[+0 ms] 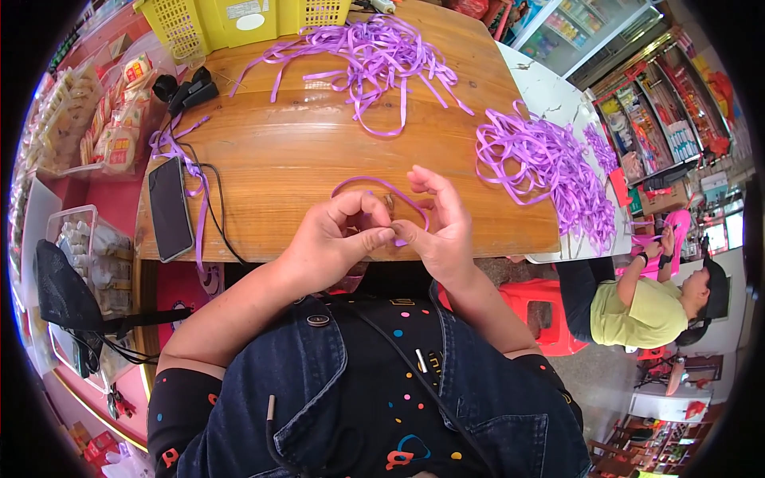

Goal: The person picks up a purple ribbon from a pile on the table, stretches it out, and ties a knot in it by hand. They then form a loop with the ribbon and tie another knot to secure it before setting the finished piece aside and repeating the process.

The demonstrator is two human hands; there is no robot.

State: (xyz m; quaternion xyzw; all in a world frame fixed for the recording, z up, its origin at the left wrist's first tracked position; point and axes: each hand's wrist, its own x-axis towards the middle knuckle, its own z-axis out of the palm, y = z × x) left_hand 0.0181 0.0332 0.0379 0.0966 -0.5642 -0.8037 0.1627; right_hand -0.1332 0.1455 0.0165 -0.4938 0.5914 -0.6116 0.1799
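At the near edge of the wooden table (275,159), my left hand (343,231) and my right hand (434,227) meet with thumbs and forefingers pinched close together. A purple ribbon (370,182) loops out behind the fingers and hangs down between the hands. Something small sits at the pinch, mostly covered by the fingertips. The other fingers of my right hand are raised. Beyond my hands lies a loose tangle of purple ribbons (382,60). A bigger pile of purple ribbons (550,171) spills over the table's right side.
A yellow plastic basket (279,17) stands at the far edge. On the left lie a black phone (170,209), a dark cable (213,191) and more ribbon. Packaged goods fill a shelf (119,119) beyond. Right of me are a red stool (535,312) and a seated person (645,307).
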